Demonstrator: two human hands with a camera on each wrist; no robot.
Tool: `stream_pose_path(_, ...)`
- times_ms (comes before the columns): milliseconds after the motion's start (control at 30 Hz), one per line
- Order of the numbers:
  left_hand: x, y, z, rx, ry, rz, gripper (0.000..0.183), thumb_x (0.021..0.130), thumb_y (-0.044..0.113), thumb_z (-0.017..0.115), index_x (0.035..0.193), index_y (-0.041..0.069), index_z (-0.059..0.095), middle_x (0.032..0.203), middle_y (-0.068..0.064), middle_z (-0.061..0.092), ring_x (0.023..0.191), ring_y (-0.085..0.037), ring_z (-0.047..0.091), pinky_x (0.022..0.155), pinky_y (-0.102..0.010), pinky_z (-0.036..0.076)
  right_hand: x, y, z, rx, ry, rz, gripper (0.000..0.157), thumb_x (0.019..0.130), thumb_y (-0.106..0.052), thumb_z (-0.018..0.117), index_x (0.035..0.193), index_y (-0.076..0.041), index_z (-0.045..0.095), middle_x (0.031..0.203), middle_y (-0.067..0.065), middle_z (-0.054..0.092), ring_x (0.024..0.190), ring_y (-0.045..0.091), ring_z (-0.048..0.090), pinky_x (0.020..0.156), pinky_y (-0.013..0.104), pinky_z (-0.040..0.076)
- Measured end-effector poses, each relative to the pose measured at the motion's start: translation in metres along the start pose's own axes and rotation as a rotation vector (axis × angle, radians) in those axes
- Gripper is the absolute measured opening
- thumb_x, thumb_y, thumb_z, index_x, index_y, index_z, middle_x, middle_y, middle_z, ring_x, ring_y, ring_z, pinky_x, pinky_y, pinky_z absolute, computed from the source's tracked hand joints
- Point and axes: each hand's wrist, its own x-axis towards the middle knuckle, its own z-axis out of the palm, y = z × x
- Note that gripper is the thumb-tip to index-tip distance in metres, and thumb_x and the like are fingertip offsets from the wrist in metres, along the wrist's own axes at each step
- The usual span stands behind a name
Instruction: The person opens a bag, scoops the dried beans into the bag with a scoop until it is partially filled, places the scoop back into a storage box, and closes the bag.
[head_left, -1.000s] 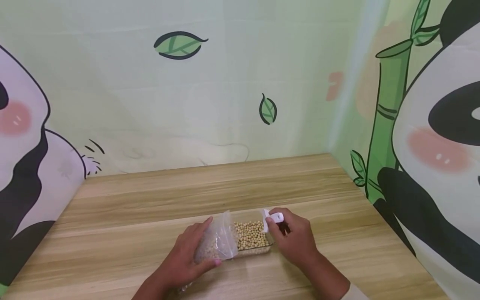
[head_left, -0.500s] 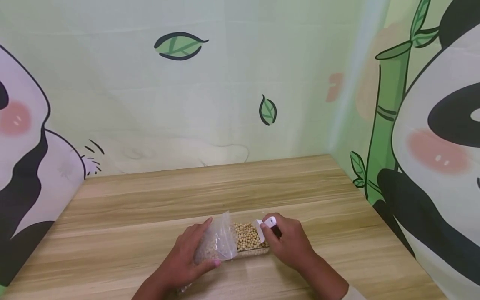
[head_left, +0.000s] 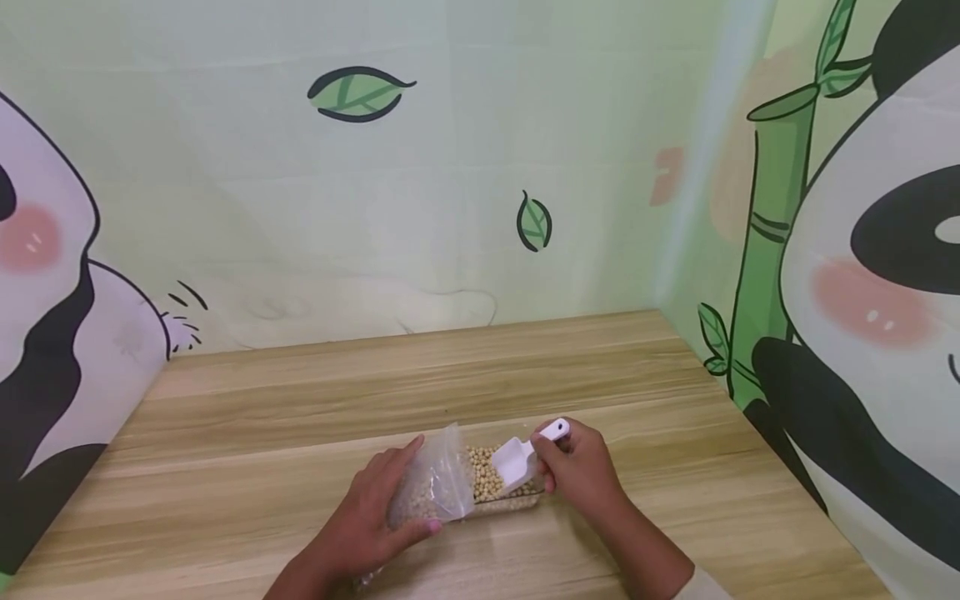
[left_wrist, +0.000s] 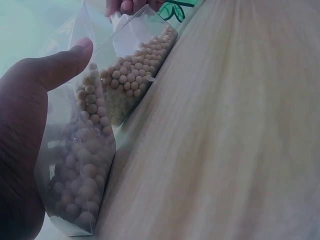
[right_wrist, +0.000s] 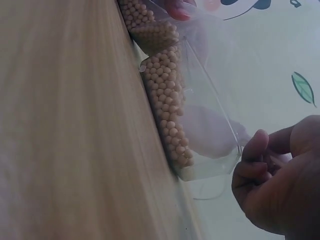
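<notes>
My left hand (head_left: pixel 367 508) holds a clear plastic bag (head_left: pixel 438 483) of pale round beans, its thumb (left_wrist: pixel 67 62) along the near side. The bag's open mouth is against the left end of a clear rectangular box (head_left: pixel 510 503) with more beans (head_left: pixel 486 475). My right hand (head_left: pixel 585 471) pinches the handle of a small white scoop (head_left: pixel 513 462) at the box's right side. The scoop's blade lies tilted at the bean surface inside the box. Through the box wall (right_wrist: pixel 215 95), the right wrist view shows the scoop blurred. The far fingers of the left hand are partly hidden by the bag.
Box and bag rest on a wood-grain table (head_left: pixel 315 392). A cloth backdrop (head_left: pixel 450 167) with printed pandas, bamboo and leaves stands along the back and sides.
My right hand has brought the scoop leftward and down from the box's right end to the beans, tilting its blade flatter. The left hand and bag have stayed put.
</notes>
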Motion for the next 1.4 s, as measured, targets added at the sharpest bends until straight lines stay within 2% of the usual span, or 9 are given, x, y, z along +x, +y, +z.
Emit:
stream_pose_path(133, 0.0, -0.001, 0.001, -0.005, 0.007, 0.013, 0.102, 0.091, 0.052, 0.085, 0.173, 0.022, 0.031, 0.148, 0.001, 0.063, 0.134, -0.02, 0.058, 0.104, -0.058, 0.048, 0.002, 0.002, 0.0, 0.057, -0.005, 0.085, 0.013, 0.104, -0.004, 0.068, 0.108, 0.008, 0.07, 0.067, 0.003, 0.063, 0.049, 0.01, 0.05, 0.05, 0.024, 0.045)
stream_pose_path(400, 0.001, -0.001, 0.001, 0.005, 0.01, 0.015, 0.102, 0.091, 0.053, 0.085, 0.173, 0.021, 0.032, 0.146, 0.001, 0.064, 0.132, -0.019, 0.058, 0.103, -0.057, 0.049, 0.004, 0.004, -0.001, 0.055, -0.007, 0.155, 0.015, 0.103, -0.008, 0.07, 0.108, 0.006, 0.072, 0.066, -0.001, 0.064, 0.051, 0.008, 0.037, 0.046, 0.023, 0.029)
stream_pose_path(767, 0.002, 0.0, 0.002, 0.006, 0.016, 0.03, 0.103, 0.09, 0.052, 0.086, 0.172, 0.019, 0.033, 0.145, -0.001, 0.064, 0.132, -0.02, 0.059, 0.103, -0.057, 0.049, 0.006, 0.008, -0.004, 0.215, 0.031, 0.249, 0.018, 0.107, -0.007, 0.065, 0.111, 0.01, 0.07, 0.068, -0.002, 0.062, 0.051, 0.004, 0.034, 0.047, 0.02, 0.026)
stream_pose_path(900, 0.003, -0.001, 0.002, 0.014, 0.017, 0.038, 0.103, 0.09, 0.053, 0.085, 0.172, 0.019, 0.034, 0.145, -0.001, 0.064, 0.131, -0.019, 0.059, 0.103, -0.057, 0.049, 0.007, 0.01, -0.005, 0.284, 0.003, 0.267, 0.016, 0.109, -0.007, 0.062, 0.103, 0.007, 0.067, 0.067, -0.003, 0.06, 0.046, 0.004, 0.03, 0.046, 0.019, 0.025)
stream_pose_path(1033, 0.003, -0.001, 0.001, 0.023, 0.02, 0.044, 0.103, 0.09, 0.054, 0.085, 0.172, 0.019, 0.033, 0.144, 0.0, 0.065, 0.13, -0.018, 0.059, 0.103, -0.056, 0.049, 0.009, 0.013, -0.006, 0.373, -0.035, 0.301, 0.021, 0.109, -0.006, 0.058, 0.089, -0.001, 0.063, 0.067, -0.002, 0.058, 0.044, 0.004, 0.029, 0.045, 0.019, 0.024)
stream_pose_path(1267, 0.002, -0.001, 0.0, 0.024, 0.014, 0.033, 0.102, 0.091, 0.053, 0.085, 0.172, 0.017, 0.034, 0.145, -0.001, 0.064, 0.13, -0.019, 0.058, 0.102, -0.056, 0.049, 0.011, 0.013, -0.007, 0.503, -0.073, 0.34, 0.028, 0.111, -0.007, 0.054, 0.084, -0.008, 0.059, 0.069, -0.004, 0.057, 0.041, 0.001, 0.03, 0.044, 0.017, 0.024)
stream_pose_path(1400, 0.001, 0.0, 0.0, 0.019, 0.006, 0.02, 0.102, 0.091, 0.053, 0.084, 0.172, 0.017, 0.033, 0.145, -0.001, 0.064, 0.13, -0.018, 0.058, 0.101, -0.055, 0.049, 0.011, 0.013, -0.008, 0.564, -0.064, 0.341, 0.032, 0.113, -0.008, 0.052, 0.082, -0.011, 0.058, 0.069, -0.004, 0.056, 0.042, 0.001, 0.031, 0.044, 0.017, 0.023)
